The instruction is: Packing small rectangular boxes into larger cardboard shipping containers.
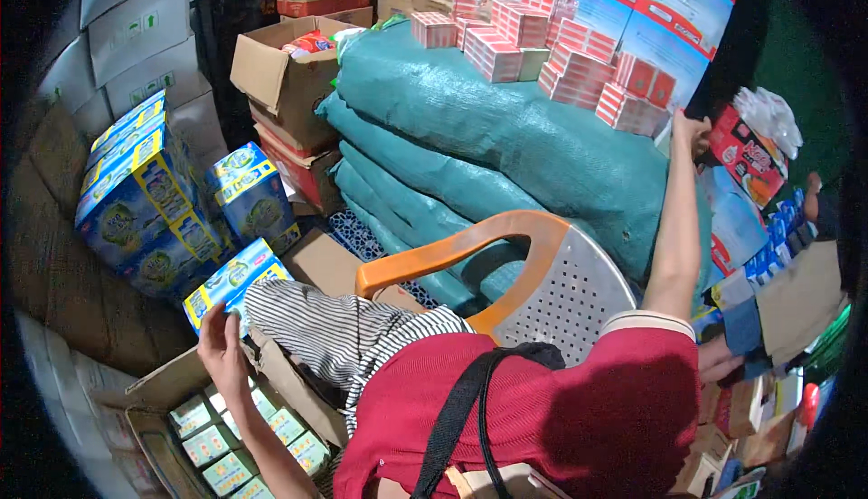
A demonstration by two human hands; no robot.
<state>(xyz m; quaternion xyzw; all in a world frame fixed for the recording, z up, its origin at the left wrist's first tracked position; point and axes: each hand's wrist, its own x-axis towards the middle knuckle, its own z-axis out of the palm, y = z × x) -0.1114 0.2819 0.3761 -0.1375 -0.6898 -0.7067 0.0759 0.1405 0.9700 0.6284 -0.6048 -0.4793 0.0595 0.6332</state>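
My left hand (221,345) hangs with loosely curved, parted fingers and nothing visible in them, beside a blue-and-yellow pack (226,277) and just above an open carton (145,390) of small pale boxes (226,472). At the end of my outstretched right arm, my right hand (689,133) has curled fingers near the stacked red-and-white boxes (624,106) and a red printed package (749,155); what it holds, if anything, is hidden. The small boxes rest on large teal sacks (470,119). My striped-clad leg (316,327) is bent beside an orange-and-grey plastic chair (561,300).
Blue multipacks (136,192) stand at left, before white cartons (136,29). An open brown carton (271,74) sits behind them, and tall white-and-blue boxes (678,20) rise behind the sacks. At the far right, another person's hand (813,187) and leg (719,354) show among mixed goods.
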